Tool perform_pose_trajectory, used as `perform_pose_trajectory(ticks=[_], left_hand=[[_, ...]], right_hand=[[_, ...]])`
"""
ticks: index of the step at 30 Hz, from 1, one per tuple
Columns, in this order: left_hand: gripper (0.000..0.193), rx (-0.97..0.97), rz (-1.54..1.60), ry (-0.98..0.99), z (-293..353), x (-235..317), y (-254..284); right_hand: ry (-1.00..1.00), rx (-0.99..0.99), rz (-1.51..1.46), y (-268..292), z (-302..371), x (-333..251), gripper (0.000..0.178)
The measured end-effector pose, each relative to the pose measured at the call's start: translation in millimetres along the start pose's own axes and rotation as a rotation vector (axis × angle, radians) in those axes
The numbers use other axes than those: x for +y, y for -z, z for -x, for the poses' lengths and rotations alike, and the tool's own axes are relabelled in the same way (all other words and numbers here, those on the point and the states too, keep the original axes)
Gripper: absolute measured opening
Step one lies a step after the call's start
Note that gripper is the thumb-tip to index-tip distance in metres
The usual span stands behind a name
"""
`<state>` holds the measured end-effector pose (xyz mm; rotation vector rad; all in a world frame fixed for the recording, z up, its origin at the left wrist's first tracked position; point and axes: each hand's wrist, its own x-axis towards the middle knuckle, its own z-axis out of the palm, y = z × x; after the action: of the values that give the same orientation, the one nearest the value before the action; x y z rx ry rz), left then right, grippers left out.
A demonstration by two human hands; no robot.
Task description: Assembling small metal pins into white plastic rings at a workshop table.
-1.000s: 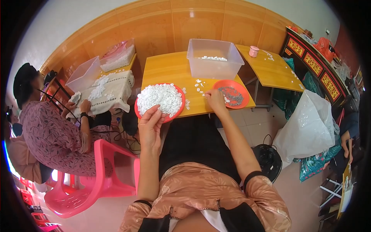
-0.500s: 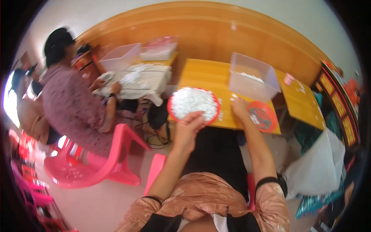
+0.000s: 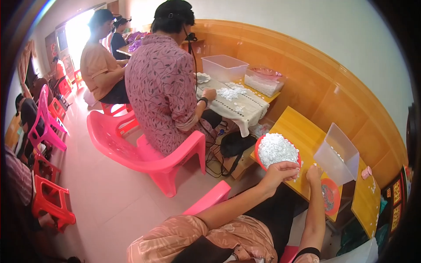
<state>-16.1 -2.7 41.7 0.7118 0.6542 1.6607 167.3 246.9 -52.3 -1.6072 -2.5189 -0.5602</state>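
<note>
A red bowl (image 3: 261,161) heaped with small white pieces (image 3: 277,149) stands at the left end of my yellow table. My left hand (image 3: 279,175) is at the bowl's near right rim, thumb and fingers closed in a pinch; what they hold, if anything, is too small to make out. To its right, my right hand (image 3: 313,174) rests low over the tabletop, fingers closed, with a small white piece showing at the fingertips. Just beyond that wrist lies an orange-red dish (image 3: 335,193) containing small grey pieces (image 3: 327,197).
A clear plastic bin (image 3: 344,162) stands behind my hands, and a pink cup (image 3: 366,172) sits farther right. On my left, a person in a patterned shirt (image 3: 162,87) works at a cloth-covered table (image 3: 245,107). A pink chair (image 3: 131,153) and cables occupy the floor between us.
The view has swung left, bringing more of the room and the other people into sight. My left fingers have shifted from over the bowl's pieces to its right rim. My right hand stays closed.
</note>
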Motion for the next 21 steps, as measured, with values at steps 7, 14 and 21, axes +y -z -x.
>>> perform_pose_trajectory(ticks=[7,14,21], left_hand=[[0.019,-0.015,0.005,0.004,0.2,2.9,4.1],[0.018,-0.005,0.015,0.001,4.4,7.0,6.4],[0.019,-0.009,0.09,0.049,10.3,3.7,10.1]], right_hand=[[-0.137,0.051,-0.166,-9.6,-0.5,3.9,0.024],[-0.16,0.039,-0.376,1.3,9.4,9.6,0.019],[-0.278,0.152,-0.886,118.1,56.2,-23.0,0.018]])
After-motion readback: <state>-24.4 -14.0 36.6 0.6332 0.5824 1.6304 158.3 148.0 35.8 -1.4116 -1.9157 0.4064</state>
